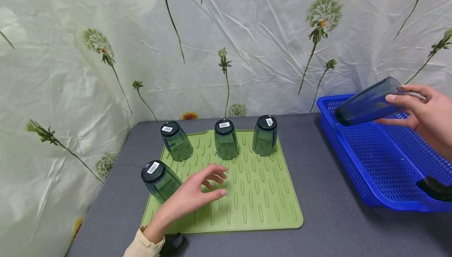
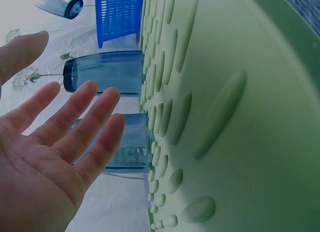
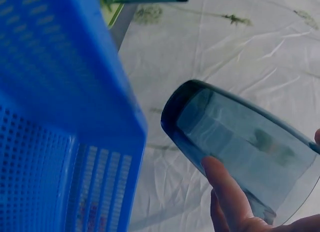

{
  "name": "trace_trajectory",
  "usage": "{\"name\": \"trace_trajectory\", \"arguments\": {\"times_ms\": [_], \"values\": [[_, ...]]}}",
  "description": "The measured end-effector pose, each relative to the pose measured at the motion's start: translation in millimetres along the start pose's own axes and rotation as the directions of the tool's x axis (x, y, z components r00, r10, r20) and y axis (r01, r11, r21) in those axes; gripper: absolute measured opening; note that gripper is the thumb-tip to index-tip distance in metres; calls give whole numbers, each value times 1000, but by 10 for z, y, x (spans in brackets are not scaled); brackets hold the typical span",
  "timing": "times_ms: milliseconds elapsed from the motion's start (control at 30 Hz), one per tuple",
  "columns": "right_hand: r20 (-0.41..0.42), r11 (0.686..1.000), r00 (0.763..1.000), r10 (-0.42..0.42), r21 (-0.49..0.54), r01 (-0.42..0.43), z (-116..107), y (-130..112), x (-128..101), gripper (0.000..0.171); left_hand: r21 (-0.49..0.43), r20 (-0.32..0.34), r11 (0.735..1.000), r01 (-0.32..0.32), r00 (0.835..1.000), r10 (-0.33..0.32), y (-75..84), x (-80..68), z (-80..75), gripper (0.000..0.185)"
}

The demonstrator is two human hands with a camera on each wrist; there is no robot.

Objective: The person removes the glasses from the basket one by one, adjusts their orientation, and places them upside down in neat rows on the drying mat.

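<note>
My right hand (image 1: 429, 110) holds a dark blue-grey drinking glass (image 1: 369, 102) near its rim, tilted on its side above the blue plastic basket (image 1: 370, 170). In the right wrist view the same glass (image 3: 235, 137) points its thick base toward the basket wall. My left hand (image 1: 197, 194) hovers over the green drying mat (image 1: 261, 210), fingers loosely bent and holding nothing. Several glasses stand upside down on the mat: a front-left glass (image 1: 160, 180) partly behind my left hand, a back-left glass (image 1: 176, 141), a middle glass (image 1: 226, 139) and a right glass (image 1: 265, 135).
A grey tabletop (image 1: 310, 186) lies under mat and basket. Behind it hangs a pale curtain (image 1: 275, 45) printed with dandelions, close to the table's back edge. The basket's left wall rises between the mat and my right hand.
</note>
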State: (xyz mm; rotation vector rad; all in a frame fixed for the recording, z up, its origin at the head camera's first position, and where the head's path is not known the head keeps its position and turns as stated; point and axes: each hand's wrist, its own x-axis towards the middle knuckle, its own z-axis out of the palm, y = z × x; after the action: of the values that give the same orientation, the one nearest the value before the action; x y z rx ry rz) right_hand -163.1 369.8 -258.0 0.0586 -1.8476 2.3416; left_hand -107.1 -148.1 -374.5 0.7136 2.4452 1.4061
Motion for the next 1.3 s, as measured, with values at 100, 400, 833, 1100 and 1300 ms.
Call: {"name": "trace_trajectory", "arguments": {"times_ms": [100, 400, 833, 1100, 1300], "values": [[48, 993, 998, -32, 117, 26, 73, 15, -56, 28, -13, -11, 1000, 20, 1000, -20, 8, -7, -1, 44], [236, 901, 954, -187, 428, 71, 193, 173, -194, 36, -18, -84, 1000, -18, 996, 17, -11, 12, 14, 43], [113, 952, 974, -195, 260, 160, 533, 271, -502, 43, -52, -122, 998, -39, 992, 32, 4, 30, 36, 46], [128, 958, 957, -259, 158, 238, 737, 365, -620, 48, -94, -190, 994, -62, 981, 43, -6, 42, 48, 43], [119, 962, 955, -271, 55, 267, 838, 449, -723, 55, -121, -236, 989, -80, 971, 50, 7, 42, 49, 44]]}}
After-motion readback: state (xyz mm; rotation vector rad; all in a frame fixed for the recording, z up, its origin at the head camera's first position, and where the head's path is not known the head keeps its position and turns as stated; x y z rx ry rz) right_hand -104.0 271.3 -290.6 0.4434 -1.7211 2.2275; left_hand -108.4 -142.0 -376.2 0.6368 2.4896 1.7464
